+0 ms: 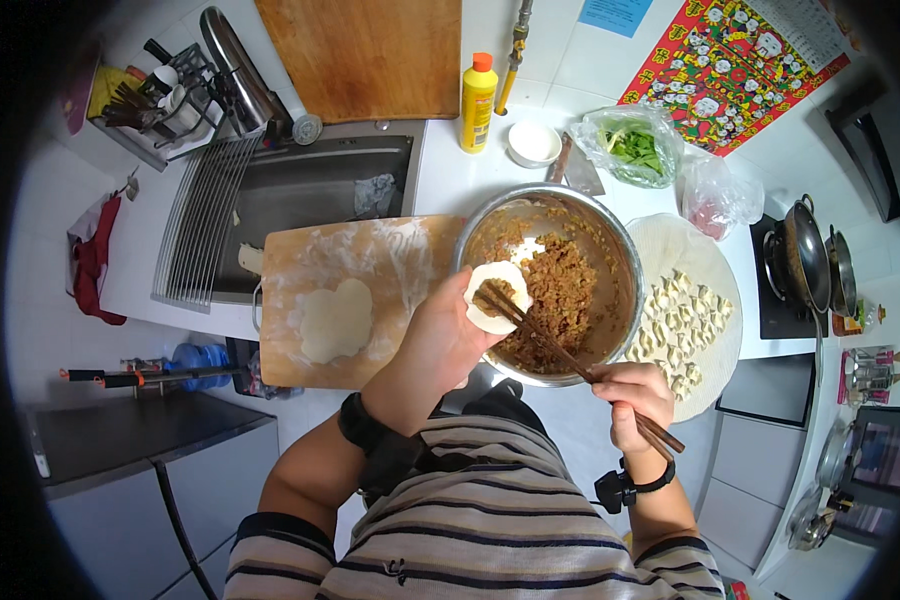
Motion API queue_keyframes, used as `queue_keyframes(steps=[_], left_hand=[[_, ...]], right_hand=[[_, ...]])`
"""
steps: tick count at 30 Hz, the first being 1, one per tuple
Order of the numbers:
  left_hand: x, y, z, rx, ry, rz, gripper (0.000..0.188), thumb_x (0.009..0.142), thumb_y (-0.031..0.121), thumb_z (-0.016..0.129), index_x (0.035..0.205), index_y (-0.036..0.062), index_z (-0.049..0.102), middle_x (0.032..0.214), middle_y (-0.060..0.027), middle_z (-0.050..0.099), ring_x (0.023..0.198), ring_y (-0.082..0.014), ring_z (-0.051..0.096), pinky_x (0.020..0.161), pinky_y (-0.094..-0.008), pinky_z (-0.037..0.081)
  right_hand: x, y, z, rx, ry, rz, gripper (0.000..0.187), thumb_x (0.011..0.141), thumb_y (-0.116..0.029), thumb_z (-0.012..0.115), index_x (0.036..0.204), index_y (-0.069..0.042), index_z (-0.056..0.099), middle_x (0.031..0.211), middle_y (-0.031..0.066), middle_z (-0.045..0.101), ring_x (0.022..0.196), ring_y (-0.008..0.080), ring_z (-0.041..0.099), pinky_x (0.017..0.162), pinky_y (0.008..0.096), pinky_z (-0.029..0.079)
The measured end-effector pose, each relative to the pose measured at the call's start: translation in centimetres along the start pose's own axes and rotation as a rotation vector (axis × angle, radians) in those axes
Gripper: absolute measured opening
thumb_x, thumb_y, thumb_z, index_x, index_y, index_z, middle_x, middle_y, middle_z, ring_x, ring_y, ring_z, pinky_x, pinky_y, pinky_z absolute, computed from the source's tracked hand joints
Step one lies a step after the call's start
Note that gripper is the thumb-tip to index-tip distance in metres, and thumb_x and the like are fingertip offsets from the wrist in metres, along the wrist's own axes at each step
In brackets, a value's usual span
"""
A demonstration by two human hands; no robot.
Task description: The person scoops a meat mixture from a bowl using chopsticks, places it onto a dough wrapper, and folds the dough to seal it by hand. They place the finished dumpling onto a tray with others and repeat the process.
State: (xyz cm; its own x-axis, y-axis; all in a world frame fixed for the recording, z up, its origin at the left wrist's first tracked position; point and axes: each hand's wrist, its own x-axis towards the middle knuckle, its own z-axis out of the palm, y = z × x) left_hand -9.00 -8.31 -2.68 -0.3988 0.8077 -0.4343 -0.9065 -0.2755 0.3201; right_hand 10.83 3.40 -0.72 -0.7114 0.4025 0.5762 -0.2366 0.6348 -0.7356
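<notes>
"What's biggest around your hands?"

"The floured wooden board (pixel 280 290) on my left. Then the round mat (pixel 670 235) on my right, and between them the metal bowl (pixel 615 270), part-filled with brown filling (pixel 565 275). After those, the flat pale dough (pixel 335 320) on the board; I can't tell whether it's one sheet or overlapping rounds."

"And the hands?"

"My left hand (pixel 440 330) is loosely cupped, holding the wrapper at the bowl's near left side. What its fingers do underneath is hidden. My right hand (pixel 638 400) is closed around the chopsticks (pixel 562 352), low and to the right of the bowl."

"Which way do they run?"

"Slantwise: thick ends by my right wrist, then across the bowl's near right rim, tips pointing up and left."

"So where's the wrapper (pixel 505 272)?"

"Up and left of my right hand, at the far end of the chopsticks' long axis. My left hand is nearer, already on it. As I judge it, everything turns on that: the tips meeting the wrapper's middle, clear of its edge."

"Anything smaller?"

"The dab of filling (pixel 490 293) under those tips, with bare dough around it. And the little folded dumplings (pixel 675 325) on the mat, which neither hand touches."
</notes>
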Motion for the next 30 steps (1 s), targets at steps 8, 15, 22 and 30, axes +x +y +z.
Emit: queue_keyframes(steps=[8, 15, 22, 30], left_hand=[[-0.3, 0.9, -0.6, 0.054, 0.092, -0.030, 0.041, 0.093, 0.022, 0.034, 0.126, -0.0025, 0.033, 0.126, -0.0178, 0.043, 0.116, -0.0329, 0.044, 0.101, -0.0489, 0.030], [-0.4, 1.2, 0.8, 0.131, -0.026, -0.155, 0.044, 0.092, 0.022, 0.036, 0.128, -0.0020, 0.033, 0.125, -0.0220, 0.045, 0.117, -0.0395, 0.043, 0.100, -0.0497, 0.030], [-0.1, -0.8, 2.2, 0.148, -0.356, -0.158, 0.043, 0.087, 0.012, 0.038, 0.127, -0.0021, 0.034, 0.122, -0.0194, 0.048, 0.114, -0.0293, 0.046, 0.100, -0.0389, 0.033], [-1.3, -1.7, 2.9, 0.431, -0.313, -0.073, 0.038, 0.088, 0.008, 0.039, 0.125, -0.0006, 0.037, 0.118, -0.0131, 0.049, 0.108, -0.0211, 0.050, 0.092, -0.0350, 0.039]], right_hand=[[1.2, 2.3, -0.2, -0.326, -0.218, 0.058, 0.011, 0.081, -0.014, 0.058, 0.079, -0.003, 0.060, 0.076, 0.0104, 0.057, 0.064, 0.0244, 0.056, 0.058, 0.0310, 0.047], [0.4, 4.1, -0.9, -0.592, -0.839, 0.047, 0.039, 0.071, 0.000, 0.054, 0.108, -0.010, 0.060, 0.103, 0.0117, 0.056, 0.106, 0.0283, 0.050, 0.098, 0.0416, 0.036], [4.0, 1.7, 1.7, -0.499, -0.162, -0.387, 0.029, 0.065, -0.009, 0.065, 0.094, -0.015, 0.064, 0.090, 0.0029, 0.051, 0.082, 0.0196, 0.050, 0.075, 0.0355, 0.041], [4.7, 1.9, 2.6, -0.425, -0.053, -0.432, 0.020, 0.062, -0.014, 0.069, 0.082, -0.014, 0.064, 0.087, -0.0004, 0.056, 0.078, 0.0194, 0.051, 0.068, 0.0339, 0.038]])
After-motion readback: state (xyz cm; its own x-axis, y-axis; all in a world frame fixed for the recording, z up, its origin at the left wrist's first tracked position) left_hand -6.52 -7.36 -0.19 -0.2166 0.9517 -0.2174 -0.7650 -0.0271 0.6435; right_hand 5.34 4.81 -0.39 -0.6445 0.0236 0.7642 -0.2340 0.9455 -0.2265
